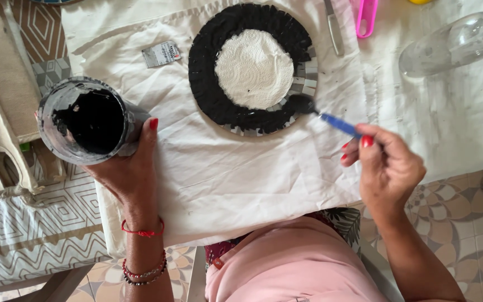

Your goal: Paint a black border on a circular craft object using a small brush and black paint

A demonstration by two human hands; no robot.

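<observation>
My left hand (127, 170) grips a round jar (88, 120) of black paste, tilted so its open mouth faces up, over the table's left edge. My right hand (384, 162) holds a blue-handled spoon (331, 120) whose black-coated bowl touches the lower right rim of a round mosaic plate (303, 75). Black paste covers most of the plate's rim in a thick ring, and the centre is white and textured. Bare grey mosaic tiles show at the lower right of the rim, beside the spoon.
A white cloth (236, 179) covers the table. A small grey tag (161, 53) lies left of the plate. A knife (334, 25) and a pink handle (366, 17) lie at the top. A clear plastic bottle (454, 42) lies top right. A patterned seat is at the left.
</observation>
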